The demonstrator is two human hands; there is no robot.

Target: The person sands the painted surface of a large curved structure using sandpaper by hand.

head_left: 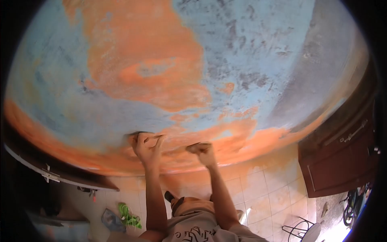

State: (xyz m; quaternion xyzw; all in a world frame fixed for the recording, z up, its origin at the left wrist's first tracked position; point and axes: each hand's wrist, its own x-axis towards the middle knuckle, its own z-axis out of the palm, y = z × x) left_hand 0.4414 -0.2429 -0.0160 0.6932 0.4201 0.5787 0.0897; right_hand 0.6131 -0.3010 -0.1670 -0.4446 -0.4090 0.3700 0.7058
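Observation:
A wide surface (161,72) with patches of orange, light blue and grey fills the upper view. My left hand (149,146) is at its lower orange edge, fingers bent around a dark, thin item (139,133) blurred by motion. To its right, my right hand (201,150) is closed beside the same orange band, with a small dark shape at its fingertips too blurred to name. The two hands are apart, both close to the painted surface.
Brown door panels stand at the right (342,161) and lower left (60,171). On the tiled floor (262,201) are a round stool (310,233), a green bundle (129,215) and a bluish bag (113,221). A bicycle (350,209) is at the far right.

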